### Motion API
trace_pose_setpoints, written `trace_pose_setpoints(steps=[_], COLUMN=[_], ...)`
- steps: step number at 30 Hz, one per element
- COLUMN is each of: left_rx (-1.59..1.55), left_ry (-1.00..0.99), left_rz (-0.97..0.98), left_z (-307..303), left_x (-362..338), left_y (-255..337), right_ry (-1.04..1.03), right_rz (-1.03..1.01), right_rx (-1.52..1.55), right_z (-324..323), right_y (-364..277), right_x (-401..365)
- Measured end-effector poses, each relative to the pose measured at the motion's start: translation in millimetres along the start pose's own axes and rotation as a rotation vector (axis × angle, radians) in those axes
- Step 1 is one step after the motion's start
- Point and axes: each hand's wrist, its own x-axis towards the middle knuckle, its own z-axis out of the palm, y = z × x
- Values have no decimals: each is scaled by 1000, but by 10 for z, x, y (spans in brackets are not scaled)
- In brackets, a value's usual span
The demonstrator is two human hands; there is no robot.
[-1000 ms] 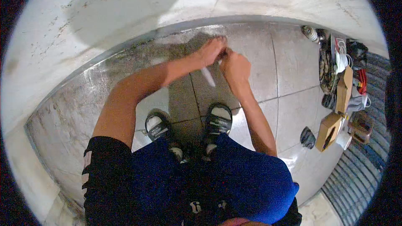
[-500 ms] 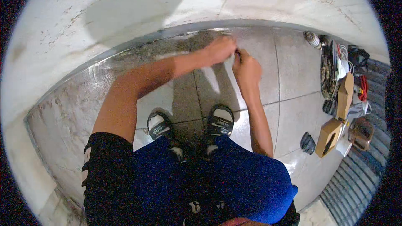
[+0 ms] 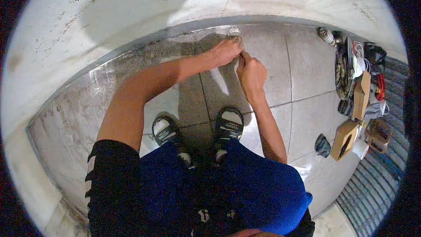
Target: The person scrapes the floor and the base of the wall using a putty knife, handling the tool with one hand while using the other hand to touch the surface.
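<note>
My left hand (image 3: 226, 52) is reached out in front of me over the grey floor, its fingers curled closed. Just beside it is my right hand (image 3: 253, 75), also closed, with thumb and forefinger pinched toward the left hand's fingertips. The two hands meet or nearly meet at the fingers. Whatever is between them is too small and too hidden to name. Below, my feet stand in dark sandals (image 3: 230, 125) on the tiles.
A pale stained wall (image 3: 272, 0) curves round the far side of the tiled floor (image 3: 311, 70). At the right lie an open cardboard box (image 3: 345, 139), a dark crumpled item (image 3: 322, 145), a spiral bulb (image 3: 326, 36), a red item (image 3: 380, 88) and a brown transparent container (image 3: 378, 136), near a ribbed shutter (image 3: 372, 184).
Both hands have shifted slightly left in the view, the right one a little more, and their fingers stay close together. The view has tilted slightly. The floor items have not otherwise changed.
</note>
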Motion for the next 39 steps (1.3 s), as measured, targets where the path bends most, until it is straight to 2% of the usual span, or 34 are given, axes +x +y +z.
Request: trace_pose_setpoints(steps=[3,7,8,11,15,16,19,20,23,24,27,28,31,32,35,36,39], left_rx=[-83,33,60,125,352,280,303,173,131,207,120,116,123,136,-218,-199,-180], left_ry=[-170,169,104,37,7,2,-40,2,11,-103,-98,-19,-120,168,-145,76,-141], left_rz=[54,143,73,59,201,213,169,102,17,90,94,113,36,95,-57,82,-65], left_z=[-117,18,16,149,409,395,381,399,356,99,184,189,125,441,-29,96,-92], left_x=[-94,-56,15,229,-51,-137,-32,16,48,-44,-207,-226,-74,42,-93,-207,-259], left_y=[169,66,-3,-289,-171,-135,-185,-224,-203,-87,-4,3,-96,-289,-36,-15,192], right_ry=[-8,73,93,78,-65,-92,-65,-66,-77,-95,-123,-133,-86,-67,-54,-70,-84], right_rz=[35,23,14,15,62,61,37,26,11,24,54,71,34,30,27,32,42], right_rx=[85,136,118,72,-33,-48,4,7,0,-9,-21,-23,31,38,44,32,46], right_z=[-262,-181,-74,212,267,233,199,201,164,170,121,110,184,122,-71,-98,-162], right_y=[-51,18,47,75,-46,-56,-23,-19,-28,-28,-116,-146,-46,-60,-153,-176,-236], right_x=[-165,-178,-95,88,-209,-251,-120,-74,-3,-114,-210,-234,-14,19,4,-124,-236])
